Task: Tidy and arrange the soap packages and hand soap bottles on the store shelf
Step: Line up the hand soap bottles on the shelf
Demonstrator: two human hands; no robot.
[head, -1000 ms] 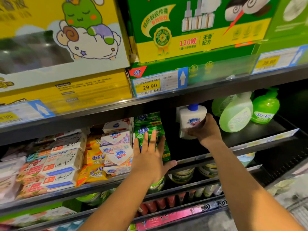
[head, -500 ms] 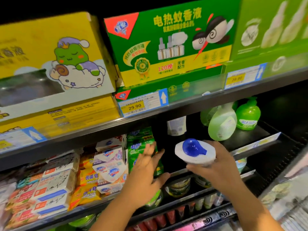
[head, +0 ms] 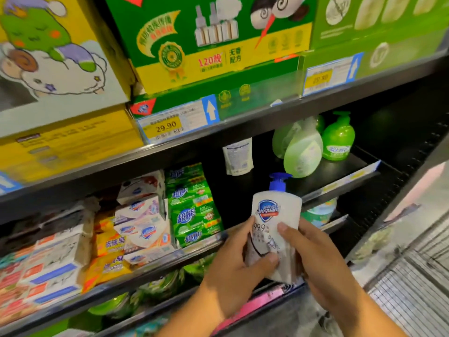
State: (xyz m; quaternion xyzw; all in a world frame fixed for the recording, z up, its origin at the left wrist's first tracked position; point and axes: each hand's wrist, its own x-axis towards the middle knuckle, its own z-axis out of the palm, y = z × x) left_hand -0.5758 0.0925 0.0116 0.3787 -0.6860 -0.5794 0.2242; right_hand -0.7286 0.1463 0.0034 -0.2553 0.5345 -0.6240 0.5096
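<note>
Facing a dark shelf point(head: 335, 167), with bare floor in the middle and right part. Stacked at the left: soap packs point(head: 192, 210), green ones just beside white ones, some tilted. Standing at the right back: green bottles point(head: 337, 139), upright and close together. Held in front of the shelf edge, not on it: a white bottle point(head: 274, 215), upright, label forward. Gripped low by both hands: left hand point(head: 233, 271) curled round the lower left side with thumb across the front, right hand point(head: 315, 259) wrapped round the lower right side and behind. Probably rather heavy if full (impossible to see the level through white plastic), stiff in the wall, smooth and maybe a little slippery. Better to take by the body below the shoulder, never by the blue pump point(head: 279, 182), likely to turn or sink under a pull. Best set down flat on the base in the bare gap, label outward.
</note>
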